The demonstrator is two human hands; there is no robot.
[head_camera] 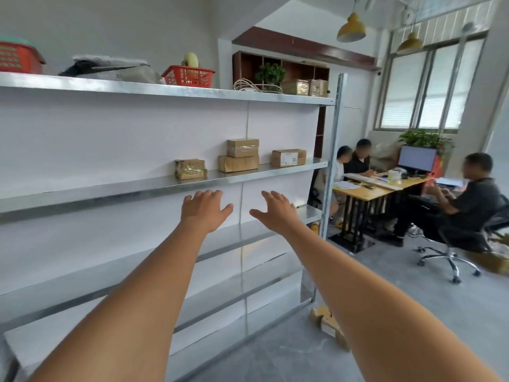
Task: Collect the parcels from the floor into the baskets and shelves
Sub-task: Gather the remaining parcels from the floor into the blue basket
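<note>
Head view: both arms reach toward the metal shelf unit (pixel 165 186). The left hand (pixel 205 209) and right hand (pixel 276 210) hover just below the middle shelf, each grip spread wide, fingers straight, holding nothing. Four taped cardboard parcels (pixel 238 155) sit on that shelf at about twelve to one o'clock from the hands, two of them stacked. More parcels on the floor (pixel 329 323) lie by the shelf's foot at five o'clock, partly hidden by the right forearm. A red basket (pixel 188 75) stands on the top shelf at eleven o'clock. Judging from this, the next parcel is best taken from the floor pile with both palms on opposite sides and set down flat beside the others.
</note>
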